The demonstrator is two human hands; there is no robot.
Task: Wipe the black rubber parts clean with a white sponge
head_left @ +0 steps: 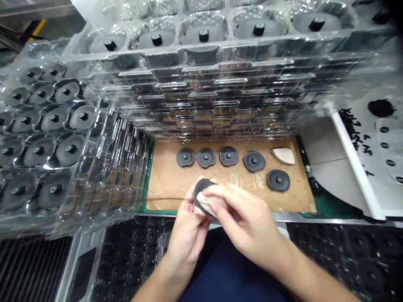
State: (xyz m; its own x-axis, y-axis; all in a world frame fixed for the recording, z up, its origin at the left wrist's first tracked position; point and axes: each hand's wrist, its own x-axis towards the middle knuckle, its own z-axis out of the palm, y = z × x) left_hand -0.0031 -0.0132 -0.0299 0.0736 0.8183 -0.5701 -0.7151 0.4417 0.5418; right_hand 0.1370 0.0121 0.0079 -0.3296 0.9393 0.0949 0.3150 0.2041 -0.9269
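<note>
My left hand (188, 226) and my right hand (242, 218) meet over the front edge of a brown cardboard sheet (166, 176). Both are closed on one black round rubber disc (201, 193), held tilted between the fingers. My right fingers lie across the disc's face and hide most of it. Several matching black discs (206, 158) lie in a row on the cardboard behind the hands, with one more disc (278, 180) further right.
Tall stacks of clear plastic trays (220, 84) holding black discs stand behind and to the left (47, 138). A beige wedge (283, 155) and a black pen (310, 172) lie at the cardboard's right. A white tray (378, 138) with black scraps sits far right. Dark trays (135, 251) lie below.
</note>
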